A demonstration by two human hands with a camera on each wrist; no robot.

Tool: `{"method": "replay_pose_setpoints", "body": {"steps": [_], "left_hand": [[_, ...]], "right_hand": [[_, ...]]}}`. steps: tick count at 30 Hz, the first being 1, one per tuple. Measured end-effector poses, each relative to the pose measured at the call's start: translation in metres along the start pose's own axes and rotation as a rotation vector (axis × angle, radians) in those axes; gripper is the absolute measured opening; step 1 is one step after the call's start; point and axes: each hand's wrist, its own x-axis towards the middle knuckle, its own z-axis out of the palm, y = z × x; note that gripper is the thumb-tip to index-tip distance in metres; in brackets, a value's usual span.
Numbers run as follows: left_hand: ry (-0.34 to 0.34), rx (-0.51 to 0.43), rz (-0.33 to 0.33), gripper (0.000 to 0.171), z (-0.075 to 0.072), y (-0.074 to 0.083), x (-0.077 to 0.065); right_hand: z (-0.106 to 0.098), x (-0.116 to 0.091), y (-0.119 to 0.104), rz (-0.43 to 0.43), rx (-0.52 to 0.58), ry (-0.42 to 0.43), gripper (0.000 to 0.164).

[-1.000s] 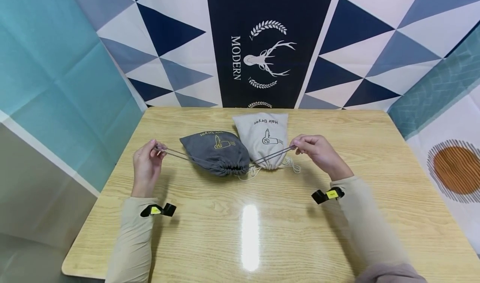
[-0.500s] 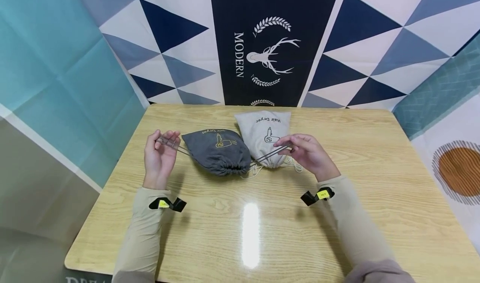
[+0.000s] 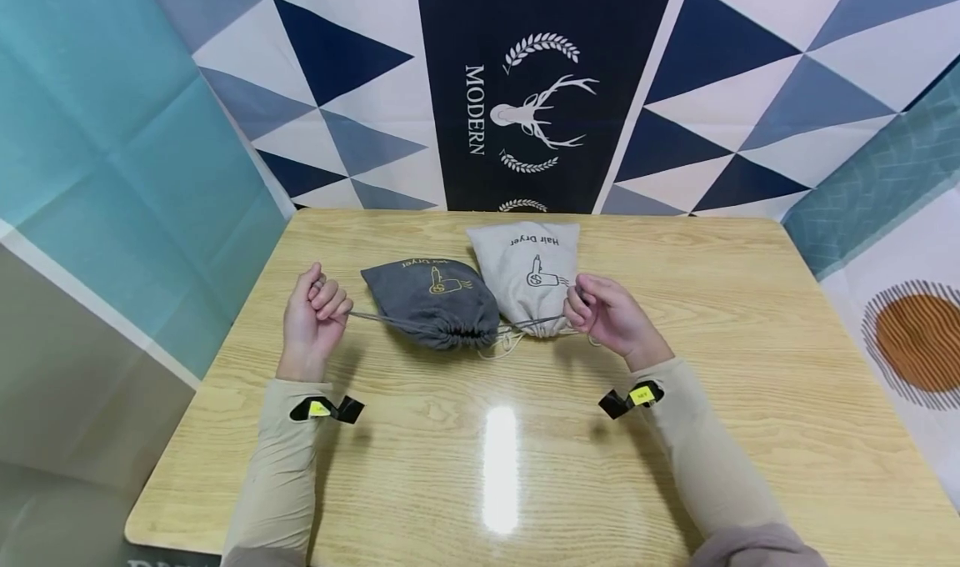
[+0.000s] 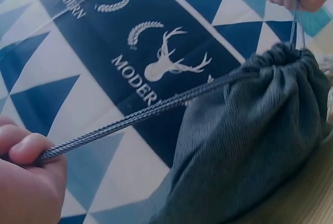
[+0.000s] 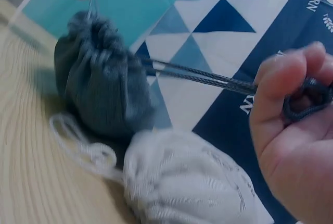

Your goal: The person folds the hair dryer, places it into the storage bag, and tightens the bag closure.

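Observation:
A dark grey drawstring bag (image 3: 431, 304) with a yellow hair dryer print lies on the table, its gathered mouth toward the person. The left hand (image 3: 315, 321), left of the bag, has its fingers curled round one grey drawstring (image 4: 135, 117), which runs taut to the mouth. To the right, the right hand (image 3: 611, 321) grips the opposite drawstring (image 5: 203, 76), with a loop of cord showing among its fingers. The bag's mouth is puckered, with a small dark gap. Behind the right cord lies a light drawstring bag (image 3: 525, 271) printed "Hair Dryer".
White cords (image 5: 78, 146) of the light bag lie loose on the wooden table (image 3: 420, 467). A patterned cloth (image 3: 360, 92) hangs behind the table's back edge. Teal cloth (image 3: 135, 117) stands at the left side.
Both hands first moved inward, their fingers loosening along the cords. Since then the fingers have curled in round the drawstrings. The two bags have barely moved.

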Motion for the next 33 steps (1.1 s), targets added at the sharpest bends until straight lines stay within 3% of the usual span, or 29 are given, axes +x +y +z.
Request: {"method": "replay_pose_setpoints", "body": {"steps": [3, 7, 12, 16, 25, 33], "left_hand": [[0.042, -0.002, -0.052, 0.053, -0.009, 0.008, -0.002], [0.108, 0.016, -0.095, 0.044, -0.020, 0.022, -0.004], [0.181, 0.059, -0.102, 0.039, -0.029, 0.031, -0.001], [0.227, 0.114, -0.102, 0.041, -0.035, 0.033, 0.002], [0.391, 0.185, -0.096, 0.032, -0.045, 0.037, 0.006], [0.430, 0.239, -0.070, 0.030, -0.049, 0.047, 0.014]], "right_hand": [[-0.003, -0.004, 0.001, 0.094, -0.157, 0.089, 0.041], [-0.008, -0.009, 0.002, 0.208, -0.414, 0.138, 0.039], [-0.011, -0.011, 0.001, 0.235, -0.628, 0.233, 0.042], [-0.010, -0.010, 0.000, 0.288, -0.769, 0.229, 0.043], [-0.009, -0.001, 0.003, 0.345, -0.875, 0.230, 0.047], [-0.008, 0.011, 0.005, 0.300, -0.913, 0.216, 0.044]]}}
